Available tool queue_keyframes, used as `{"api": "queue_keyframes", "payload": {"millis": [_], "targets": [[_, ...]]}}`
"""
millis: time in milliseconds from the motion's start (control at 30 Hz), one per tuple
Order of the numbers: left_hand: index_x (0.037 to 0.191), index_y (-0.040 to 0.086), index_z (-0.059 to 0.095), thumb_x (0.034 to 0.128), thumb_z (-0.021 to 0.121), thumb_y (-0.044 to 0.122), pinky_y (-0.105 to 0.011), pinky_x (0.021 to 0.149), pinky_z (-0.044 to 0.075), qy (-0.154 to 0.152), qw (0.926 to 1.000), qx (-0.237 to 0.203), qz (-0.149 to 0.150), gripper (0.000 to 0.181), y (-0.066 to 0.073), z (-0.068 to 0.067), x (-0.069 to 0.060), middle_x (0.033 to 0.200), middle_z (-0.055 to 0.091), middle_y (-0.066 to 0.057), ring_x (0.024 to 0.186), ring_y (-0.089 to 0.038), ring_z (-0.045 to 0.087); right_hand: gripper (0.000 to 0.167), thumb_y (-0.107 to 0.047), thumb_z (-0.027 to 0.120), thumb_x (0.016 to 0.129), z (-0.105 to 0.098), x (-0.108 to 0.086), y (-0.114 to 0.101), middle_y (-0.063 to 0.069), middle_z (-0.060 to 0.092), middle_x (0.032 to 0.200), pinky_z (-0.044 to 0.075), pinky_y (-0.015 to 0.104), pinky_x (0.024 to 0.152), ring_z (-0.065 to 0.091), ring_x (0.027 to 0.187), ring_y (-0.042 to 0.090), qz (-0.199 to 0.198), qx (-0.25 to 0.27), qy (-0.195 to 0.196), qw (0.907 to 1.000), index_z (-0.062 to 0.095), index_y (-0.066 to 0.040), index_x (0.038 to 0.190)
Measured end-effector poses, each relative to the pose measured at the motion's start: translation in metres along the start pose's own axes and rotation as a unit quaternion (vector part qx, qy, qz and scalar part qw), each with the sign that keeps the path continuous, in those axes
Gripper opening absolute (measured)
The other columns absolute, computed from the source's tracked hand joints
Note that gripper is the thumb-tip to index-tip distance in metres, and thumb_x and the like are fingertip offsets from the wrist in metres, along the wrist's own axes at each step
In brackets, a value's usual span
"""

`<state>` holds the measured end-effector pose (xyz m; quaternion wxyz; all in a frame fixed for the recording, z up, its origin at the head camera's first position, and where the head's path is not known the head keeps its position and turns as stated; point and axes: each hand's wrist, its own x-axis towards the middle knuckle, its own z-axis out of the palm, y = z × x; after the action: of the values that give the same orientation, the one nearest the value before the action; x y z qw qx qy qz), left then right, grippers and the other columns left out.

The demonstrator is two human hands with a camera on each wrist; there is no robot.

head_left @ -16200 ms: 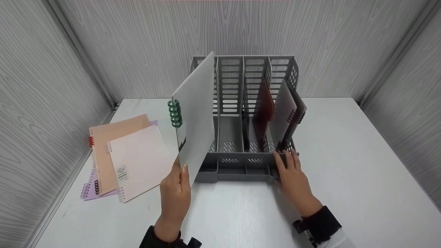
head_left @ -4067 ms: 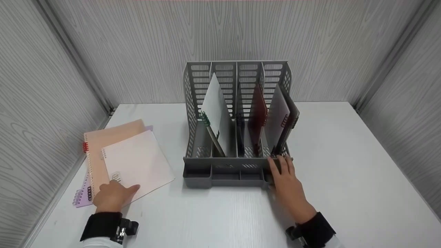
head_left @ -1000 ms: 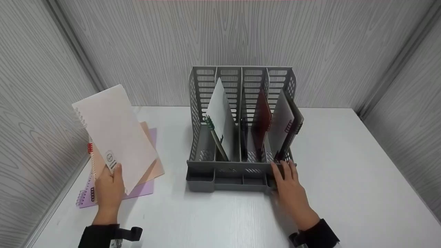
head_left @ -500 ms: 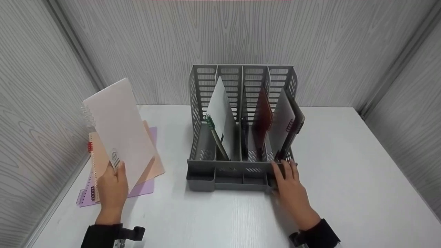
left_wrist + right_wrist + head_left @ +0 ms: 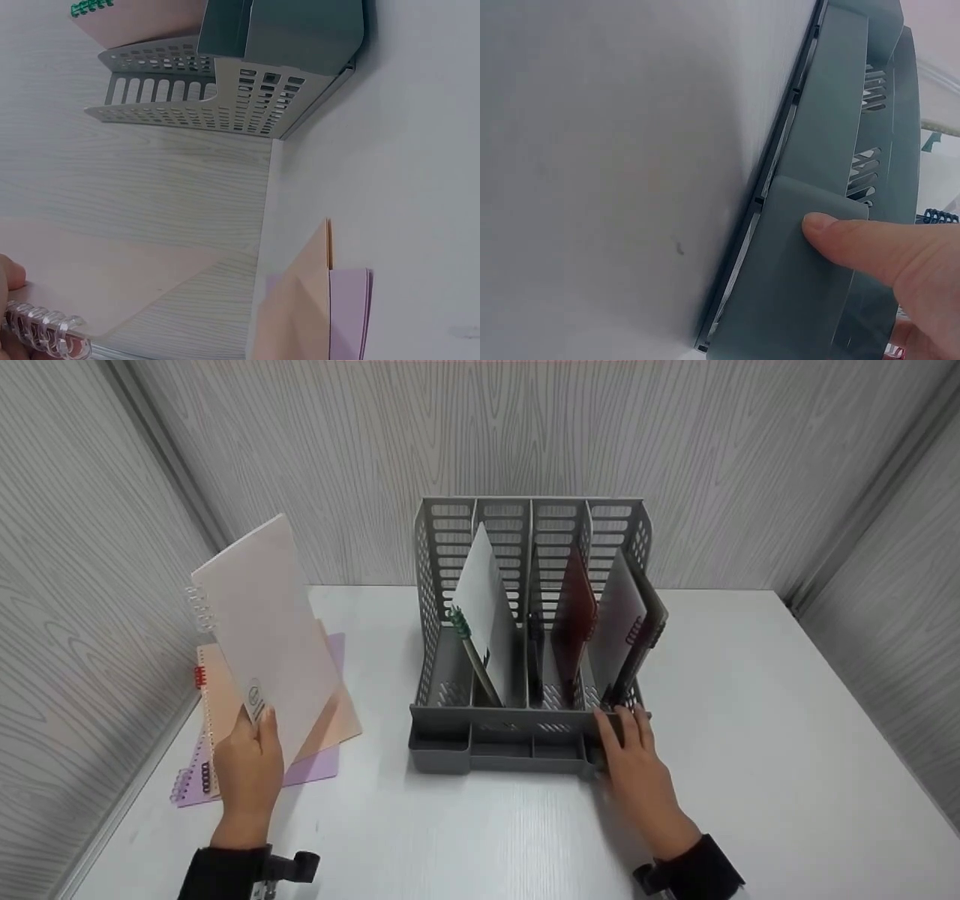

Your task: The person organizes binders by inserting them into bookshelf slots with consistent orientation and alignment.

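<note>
My left hand [image 5: 247, 772] grips a pale pinkish-white spiral notebook [image 5: 270, 637] near its lower edge, thumb in front, raised and tilted above other notebooks. Its clear rings [image 5: 49, 330] show beside my fingers in the left wrist view. At the front right corner of a grey desk file organizer [image 5: 439, 761], my right hand [image 5: 641, 787] holds on: fingers lie over the top edge, while the thumb [image 5: 870, 244] presses the front face. In the organizer, a white notebook with green rings [image 5: 484, 607] leans in the second compartment from the left.
Under the raised notebook lie a peach notebook [image 5: 345, 720] and a purple one [image 5: 315, 766]. A dark notebook [image 5: 535, 660], a red notebook [image 5: 576, 607] and grey-toned notebooks [image 5: 619, 615] stand in the organizer. Grained panels [image 5: 315, 472] enclose the white table [image 5: 750, 697].
The green-ringed notebook, earlier in my left hand, now stands in the organizer. My left hand has since lifted the pale notebook off the pile and turned it more upright. My right hand stays put.
</note>
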<state>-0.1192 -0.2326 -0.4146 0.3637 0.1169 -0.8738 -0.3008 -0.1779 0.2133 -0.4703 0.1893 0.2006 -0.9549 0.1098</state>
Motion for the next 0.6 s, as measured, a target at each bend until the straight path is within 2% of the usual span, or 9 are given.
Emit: {"api": "queue_keyframes", "payload": {"millis": [167,267,500,600], "targets": [[0.109,-0.015,0.056,0.0974,0.047,0.014,-0.021,0.041,0.028,-0.002,1.0000,-0.003,-0.003,0.032,0.003,-0.001,-0.002,0.088,0.062,-0.030,0.054,-0.028,0.050,0.090,-0.010,0.085,0.064,0.001,0.000,-0.001,0.025,0.033,0.137,0.048,0.038,0.045,0.021,0.132,0.045,-0.003,0.002,0.008,1.0000,0.037,-0.006,0.140],[0.113,-0.014,0.055,0.0974,0.047,0.015,-0.021,0.042,0.030,-0.003,1.0000,-0.001,0.003,0.034,0.006,-0.001,-0.002,0.091,0.063,-0.031,0.055,-0.029,0.051,0.090,-0.010,0.085,0.064,0.001,0.001,-0.001,0.025,0.034,0.137,0.048,0.038,0.045,0.021,0.132,0.044,-0.003,0.005,0.011,0.9999,0.037,-0.006,0.141],[0.118,-0.015,0.052,0.0975,0.046,0.014,-0.026,0.044,0.037,-0.007,0.9998,-0.003,0.019,0.036,0.012,-0.001,-0.003,0.100,0.061,-0.033,0.058,-0.031,0.055,0.090,-0.012,0.084,0.065,-0.001,-0.001,-0.002,0.025,0.034,0.138,0.049,0.039,0.046,0.021,0.132,0.044,-0.001,0.005,0.006,1.0000,0.037,-0.006,0.141],[0.119,-0.015,0.051,0.0972,0.046,0.013,-0.035,0.047,0.045,-0.004,0.9994,-0.011,0.034,0.036,0.015,-0.001,-0.003,0.103,0.061,-0.032,0.060,-0.033,0.058,0.090,-0.011,0.085,0.064,-0.001,0.000,-0.002,0.025,0.034,0.137,0.048,0.038,0.045,0.022,0.132,0.045,-0.001,0.004,0.007,1.0000,0.038,-0.006,0.140]]}}
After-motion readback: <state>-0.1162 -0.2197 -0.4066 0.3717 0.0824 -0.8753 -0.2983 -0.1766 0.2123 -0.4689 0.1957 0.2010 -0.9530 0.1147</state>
